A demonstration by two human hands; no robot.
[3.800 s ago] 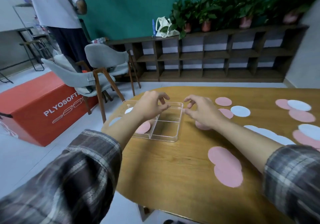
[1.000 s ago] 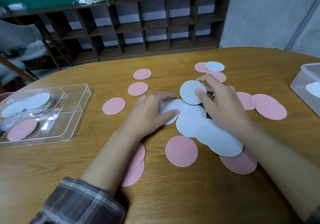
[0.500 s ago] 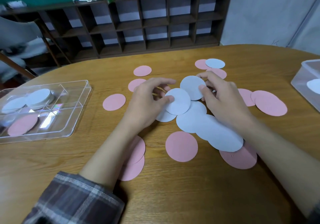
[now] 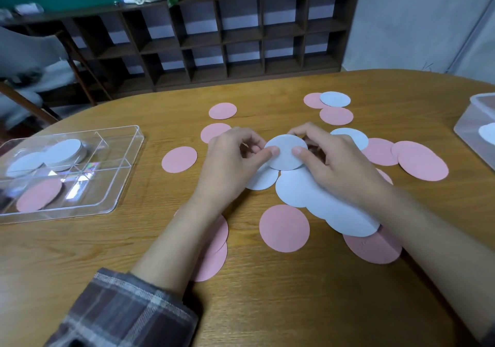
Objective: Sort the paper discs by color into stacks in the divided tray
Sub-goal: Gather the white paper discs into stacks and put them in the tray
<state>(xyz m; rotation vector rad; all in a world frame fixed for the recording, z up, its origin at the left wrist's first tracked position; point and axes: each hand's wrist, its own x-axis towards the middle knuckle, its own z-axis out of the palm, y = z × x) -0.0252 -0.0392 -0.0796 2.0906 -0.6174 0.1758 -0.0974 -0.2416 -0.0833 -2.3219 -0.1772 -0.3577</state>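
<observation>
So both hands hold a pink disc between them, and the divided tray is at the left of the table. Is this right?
Not quite: the head view shows the disc between the left hand and the right hand is white, not pink. The divided tray is at the left.

scattered discs (image 4: pixel 284 228), clear tray (image 4: pixel 126 177) part-filled

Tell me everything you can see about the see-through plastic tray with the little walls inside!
The clear plastic rectangular tray lies flat on the wooden table, toward the left side. Thin clear walls divide it into compartments, and light glints off its middle. Its far-left part holds white paper discs, some in a neat stack. Its near-left part holds a pink paper disc. The low rim has rounded corners. Neither the left hand nor the right hand touches it.
</observation>
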